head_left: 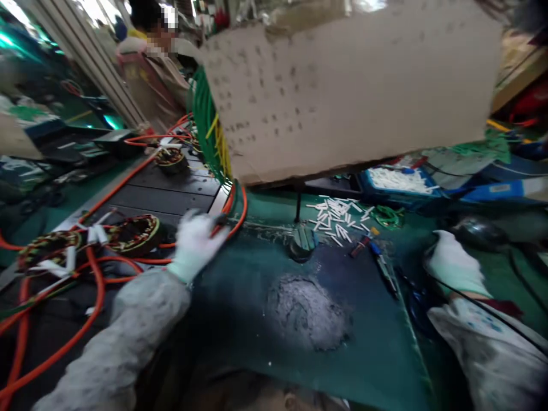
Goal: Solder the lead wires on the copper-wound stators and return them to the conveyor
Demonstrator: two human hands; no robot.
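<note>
**A:** Where is the worker in the job at this point?

**B:** At a pick-up, by the look of it. The left hand (194, 240), gloved in white, reaches to the left edge of the green mat (240, 297) and curls its fingers round the orange lead (234, 220) where it loops down from the wire bundle (the picture is blurred, so whether the grip is fully closed cannot be told). The nearest wound stator (135, 233) lies just left of that hand, on the dark conveyor (171, 191), with another further left.

**B:** The right hand (454, 265) rests at the mat's right edge, palm down; whether it holds anything cannot be told.

**A:** And what would the next move need?

**B:** Probably a firm hold on the lead and a pull toward the worn patch (306, 308) in the middle of the mat, keeping the loop clear of the cardboard sheet (351, 85) above.
</note>
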